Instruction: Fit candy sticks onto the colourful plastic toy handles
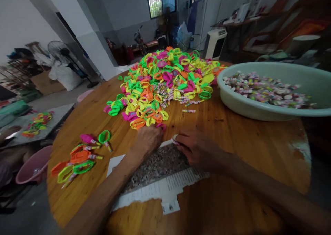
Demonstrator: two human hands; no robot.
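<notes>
My left hand (148, 140) rests on the round wooden table (232, 152), its fingertips on a pink plastic ring (160, 125) at the near edge of a big pile of neon rings (165, 83). Beside it, my right hand (196, 149) pinches a small wrapped candy stick (175, 141) between thumb and fingers. Both hands lie over a torn printed paper sheet (160, 180). A loose candy stick (188, 111) lies just beyond the hands.
A pale green basin (258, 111) full of wrapped candies sits at the right. Several finished rings with candy sticks (80, 155) lie at the left. A pink bucket (33, 167) stands on the floor, left. Fan and clutter stand behind.
</notes>
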